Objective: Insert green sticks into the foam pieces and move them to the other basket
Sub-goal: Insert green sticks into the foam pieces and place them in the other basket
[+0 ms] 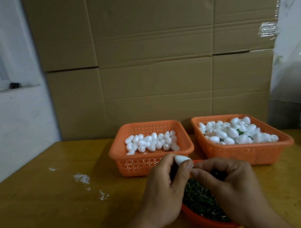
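A white egg-shaped foam piece (182, 159) is pinched between the thumb and curled fingers of the left hand (168, 190), held above the near rim of the left orange basket (151, 162). At about 3 o'clock from it, the right hand (231, 187) has its thumb and forefinger pressed together, tips meeting the left thumb; whether they pinch a stick cannot be told. Under both hands, at 6 o'clock, an orange bowl (203, 219) holds a heap of green sticks (199, 197). The left basket holds loose foam pieces (151, 142). At 2 o'clock, the right orange basket (250, 153) is piled with foam pieces (237, 131), a few green stick ends showing among them. All rest on a wooden table (63, 206) with white flecks (82, 177) at 9 o'clock. Cardboard boxes (155, 57) stand behind at 12 o'clock.
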